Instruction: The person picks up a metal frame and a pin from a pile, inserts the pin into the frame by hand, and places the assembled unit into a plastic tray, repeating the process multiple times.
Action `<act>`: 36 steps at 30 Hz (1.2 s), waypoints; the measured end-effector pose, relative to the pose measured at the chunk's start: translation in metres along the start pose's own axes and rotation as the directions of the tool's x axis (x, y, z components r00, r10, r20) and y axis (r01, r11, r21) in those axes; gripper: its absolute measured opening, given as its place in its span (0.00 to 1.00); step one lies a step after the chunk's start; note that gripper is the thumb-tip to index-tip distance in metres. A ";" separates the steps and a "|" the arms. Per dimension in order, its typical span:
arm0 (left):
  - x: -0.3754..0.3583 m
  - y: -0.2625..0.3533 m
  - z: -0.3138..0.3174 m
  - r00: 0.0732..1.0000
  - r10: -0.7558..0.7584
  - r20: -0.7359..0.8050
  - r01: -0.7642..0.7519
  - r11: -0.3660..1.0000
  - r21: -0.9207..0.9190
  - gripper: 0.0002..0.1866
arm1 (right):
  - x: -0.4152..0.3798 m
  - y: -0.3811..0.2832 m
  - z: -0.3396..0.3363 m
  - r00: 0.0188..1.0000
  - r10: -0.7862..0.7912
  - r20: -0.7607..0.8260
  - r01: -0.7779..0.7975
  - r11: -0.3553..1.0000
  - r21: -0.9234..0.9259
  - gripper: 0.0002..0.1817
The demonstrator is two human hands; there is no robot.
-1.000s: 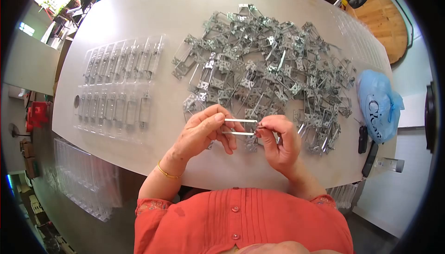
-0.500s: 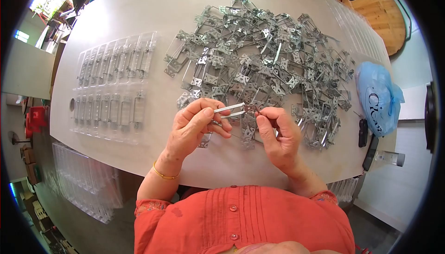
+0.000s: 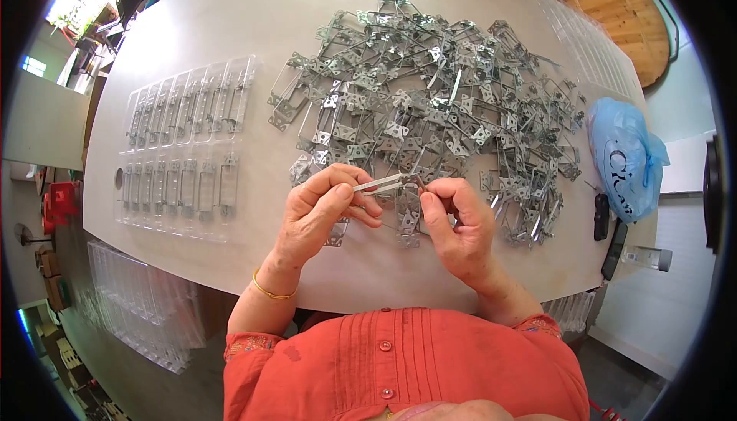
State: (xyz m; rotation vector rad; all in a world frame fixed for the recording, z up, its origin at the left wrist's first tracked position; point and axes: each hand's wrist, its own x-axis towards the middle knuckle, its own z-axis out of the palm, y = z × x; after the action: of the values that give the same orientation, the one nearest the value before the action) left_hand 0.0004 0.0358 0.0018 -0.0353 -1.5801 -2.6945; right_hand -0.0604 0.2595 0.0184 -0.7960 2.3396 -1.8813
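Observation:
Between my hands, above the near edge of the metal heap, is a thin metal bracket (image 3: 381,184) with two long bars. My left hand (image 3: 318,210) pinches the left ends of the bars between thumb and fingers. My right hand (image 3: 458,221) has thumb and forefinger closed on the bracket's small plate at its right end. Just beyond my hands spreads a large tangled heap of similar metal brackets (image 3: 430,91). To the left lies a clear plastic tray (image 3: 184,148) with two rows of slots, with brackets lying in them.
More clear trays (image 3: 142,298) are stacked below the table's left edge. At the right are a blue plastic bag (image 3: 626,160), a black object (image 3: 601,217), a clear bottle (image 3: 646,258) and further clear trays (image 3: 587,41) at the back.
The bracket has turned between my hands, so its right-end plate now shows edge-on. My right hand has shifted slightly left. The view has moved a little.

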 end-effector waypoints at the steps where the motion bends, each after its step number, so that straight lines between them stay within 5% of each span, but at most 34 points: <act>1: 0.000 0.000 0.000 1.000 0.010 0.009 -0.010 1.000 0.012 0.12 | 0.000 0.000 0.000 1.000 0.007 0.003 -0.007 1.000 0.002 0.03; 9: 0.000 0.003 0.002 0.991 0.112 0.074 -0.123 0.977 0.172 0.10 | -0.001 0.002 0.001 1.000 0.009 0.000 -0.009 1.000 0.027 0.05; 17: -0.002 0.007 0.002 0.973 0.138 0.187 -0.204 0.893 0.402 0.08 | 0.001 -0.009 -0.003 0.949 0.282 0.139 -0.312 0.891 0.330 0.17; 21: -0.002 0.006 0.000 0.965 0.139 0.221 -0.217 0.897 0.386 0.05 | 0.005 -0.009 -0.008 0.914 0.315 0.258 -0.404 0.774 0.487 0.17; 26: -0.004 0.013 0.009 0.986 -0.058 0.159 0.014 0.964 0.265 0.05 | 0.005 -0.009 -0.012 0.883 0.298 0.363 -0.455 0.733 0.506 0.08; 29: -0.003 0.014 0.005 0.965 -0.137 0.223 0.025 0.897 0.442 0.08 | 0.004 -0.014 -0.009 0.867 0.355 0.351 -0.493 0.722 0.485 0.04; 36: -0.003 0.011 0.007 0.969 -0.075 0.237 -0.043 0.890 0.454 0.08 | 0.002 -0.012 -0.014 0.863 0.352 0.363 -0.488 0.766 0.417 0.03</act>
State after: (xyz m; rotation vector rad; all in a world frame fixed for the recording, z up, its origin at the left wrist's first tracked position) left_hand 0.0040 0.0363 0.0143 -0.3676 -2.2571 -2.3237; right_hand -0.0628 0.2695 0.0339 -0.3797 1.5796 -1.8894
